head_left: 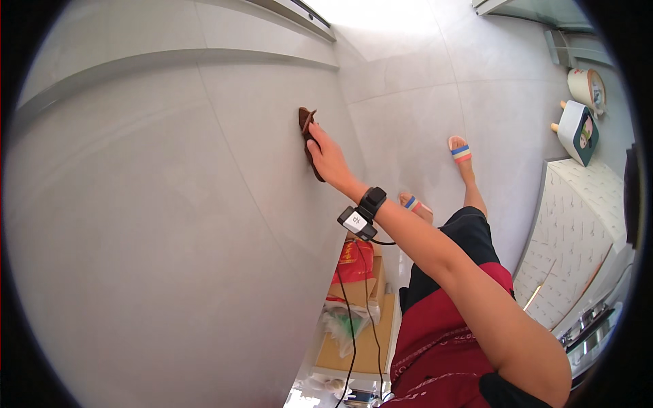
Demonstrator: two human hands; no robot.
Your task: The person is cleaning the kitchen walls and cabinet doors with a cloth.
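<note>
While the fingers (314,133) lie flat and spread just a little, they press a brown cloth (307,129) against the grey wall (170,204), a bit above the frame's centre. No pinch or curl shows: it's an open palm hold, with the cloth trapped between hand and wall. This is the right hand (328,158); the arm runs in from the lower right, with a black band and a small white device (362,214) on the wrist and cables hanging down from it. The left hand isn't in view.

By the look of it the cloth is light, soft and limp, with a folded edge poking out above the fingertips and a tail below the palm. It will likely bunch or slide if pressure drops, and fall if the hand lifts. Best grip: palm over the middle, fingers fanned, or pinch the top fold. The wall looks smooth and matte, so friction is low.

Further out: striped sandals (460,151) on the floor at centre right, cardboard boxes (354,326) at bottom centre.
</note>
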